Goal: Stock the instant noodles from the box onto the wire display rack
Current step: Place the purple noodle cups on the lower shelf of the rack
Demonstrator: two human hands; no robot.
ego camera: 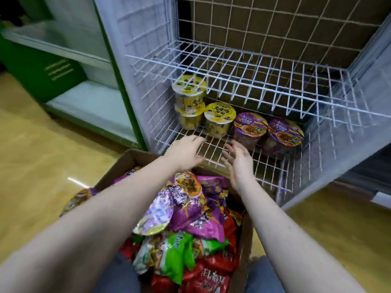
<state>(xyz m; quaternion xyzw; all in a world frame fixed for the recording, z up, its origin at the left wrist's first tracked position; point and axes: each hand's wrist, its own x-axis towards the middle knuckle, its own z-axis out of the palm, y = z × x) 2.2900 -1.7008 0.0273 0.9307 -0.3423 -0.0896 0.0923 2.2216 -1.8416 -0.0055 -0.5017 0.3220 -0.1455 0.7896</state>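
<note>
A white wire display rack (pixel 249 81) stands ahead, with an upper shelf and a lower shelf (pixel 213 149). On the lower shelf stand three yellow noodle bowls (pixel 219 119), two of them stacked at the left, and two purple noodle bowls (pixel 249 130) to their right. A cardboard box (pixel 124 166) below holds purple, green and red noodle packs (pixel 190 210) and a purple bowl. My left hand (pixel 186 151) and right hand (pixel 239 161) hover empty over the lower shelf's front edge, fingers straight, palms facing each other.
A green and white cabinet (pixel 63 77) stands to the left of the rack. Brown cardboard (pixel 275 28) lines the back of the rack. The floor (pixel 42 166) is yellow wood-look. My knees in blue jeans flank the box.
</note>
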